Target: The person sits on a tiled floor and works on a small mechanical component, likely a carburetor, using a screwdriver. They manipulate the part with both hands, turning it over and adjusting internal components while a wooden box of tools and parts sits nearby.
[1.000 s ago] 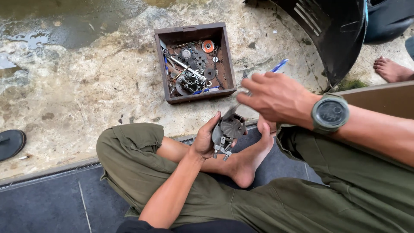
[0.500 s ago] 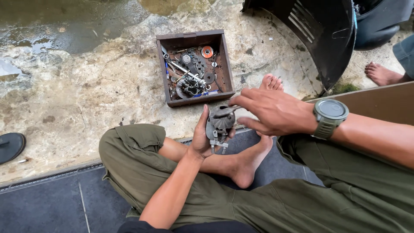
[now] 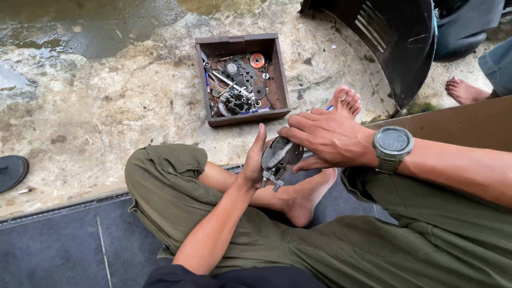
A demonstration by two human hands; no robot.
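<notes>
Left hand (image 3: 255, 162): cupped upright against the left side of the metal part (image 3: 278, 159), fingers up, gripping it from behind.
Metal part: a small grey assembly held between both hands, above the crossed feet, just this side of the box; its long axis runs roughly up and down, small fittings hanging at the bottom.
Right hand (image 3: 326, 137): laid over the part's top right, fingers curled onto it; whether it holds a tool, I cannot tell.
Nearer hand: both touch it.
Box (image 3: 281, 74): wooden, full of metal bits, on the concrete floor (image 3: 106, 106) straight ahead.
</notes>
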